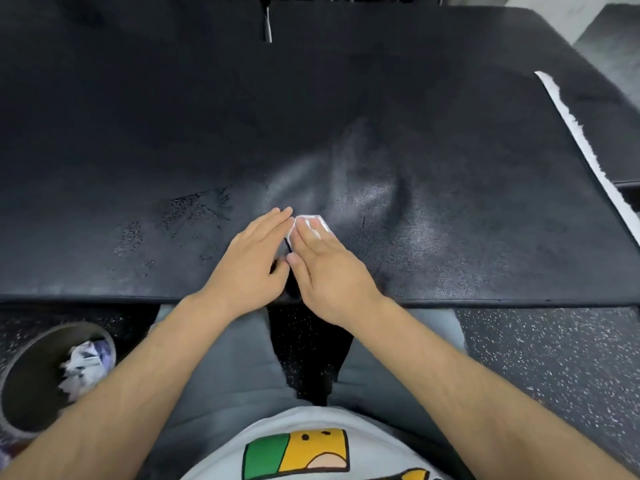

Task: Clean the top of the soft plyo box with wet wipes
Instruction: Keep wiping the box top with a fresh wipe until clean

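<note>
Head view: near the front edge of the soft plyo box (311, 109), the right hand (323, 268) presses a small white wet wipe (321, 224) flat onto the black surface with straight fingers. The left hand (254, 259) lies spread just beside it, fingertips almost touching the wipe. A bin (24, 368) holding crumpled wipes stands on the floor at the left.

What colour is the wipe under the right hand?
White; the wipe shows best in head view.

A small white wet wipe (313, 224) lies flat on the black plyo box top (381, 133), near its front edge.
</note>
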A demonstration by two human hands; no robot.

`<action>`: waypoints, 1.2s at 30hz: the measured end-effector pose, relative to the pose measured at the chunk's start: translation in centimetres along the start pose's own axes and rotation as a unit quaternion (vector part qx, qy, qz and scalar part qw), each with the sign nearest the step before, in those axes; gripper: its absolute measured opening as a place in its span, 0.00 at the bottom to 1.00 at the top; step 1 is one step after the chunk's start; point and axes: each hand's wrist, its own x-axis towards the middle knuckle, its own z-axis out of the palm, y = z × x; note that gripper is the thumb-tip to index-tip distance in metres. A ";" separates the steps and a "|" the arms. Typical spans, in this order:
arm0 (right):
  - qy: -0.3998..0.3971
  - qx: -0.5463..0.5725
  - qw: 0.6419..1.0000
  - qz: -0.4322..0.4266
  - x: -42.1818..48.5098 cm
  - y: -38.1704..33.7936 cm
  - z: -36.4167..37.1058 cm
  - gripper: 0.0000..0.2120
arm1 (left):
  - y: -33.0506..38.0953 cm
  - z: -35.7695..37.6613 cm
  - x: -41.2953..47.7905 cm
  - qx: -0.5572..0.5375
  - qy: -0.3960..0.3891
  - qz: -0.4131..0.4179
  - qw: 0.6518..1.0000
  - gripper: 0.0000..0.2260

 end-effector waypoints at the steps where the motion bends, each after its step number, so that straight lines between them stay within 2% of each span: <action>1: 0.015 -0.003 1.000 -0.010 -0.5 -0.5 0.0 0.24 | -0.1 -0.1 -0.1 -0.002 -0.001 0.000 1.000 0.29; 4: 0.003 -0.020 0.999 -0.034 -2.8 0.0 -0.3 0.23 | -0.2 -0.2 -0.2 0.004 -0.008 0.004 1.000 0.29; 6: -0.013 -0.016 1.000 -0.014 -1.7 2.0 -1.0 0.24 | 0.2 -0.5 0.1 0.016 -0.004 -0.003 1.000 0.28; 9: 0.025 -0.034 0.998 0.042 1.2 4.6 -1.6 0.23 | 1.1 -1.6 2.2 0.036 0.011 -0.003 0.999 0.25; 11: 0.037 -0.039 0.996 0.072 1.1 3.3 -1.4 0.23 | 1.3 -2.1 4.0 0.047 -0.006 -0.006 0.999 0.27; 15: -0.028 -0.053 0.998 0.030 -0.8 2.3 -0.8 0.27 | 0.4 -1.3 5.6 0.104 -0.064 -0.016 0.992 0.33; 19: 0.037 -0.043 0.993 0.104 1.5 6.3 -2.1 0.25 | 0.2 -0.8 5.4 0.120 -0.059 -0.010 0.991 0.33; 22: 0.034 -0.033 0.996 0.079 0.0 3.8 -1.6 0.23 | 0.1 -0.7 5.3 0.130 -0.066 -0.008 0.989 0.33; 25: 0.021 -0.017 0.998 0.052 -1.0 2.4 -0.6 0.24 | 0.2 -0.6 5.3 0.128 -0.069 -0.011 0.989 0.35; 30: 0.003 -0.005 0.998 0.058 4.7 3.7 0.2 0.29 | 0.2 -1.1 5.6 0.090 -0.058 -0.014 0.994 0.35; 33: 0.001 -0.024 0.998 0.057 5.0 3.4 0.6 0.29 | 0.2 -1.2 5.4 0.080 -0.060 -0.019 0.995 0.34; 36: -0.008 -0.062 0.998 0.028 3.1 3.2 0.5 0.27 | 0.1 -1.1 5.4 0.081 -0.061 -0.021 0.995 0.37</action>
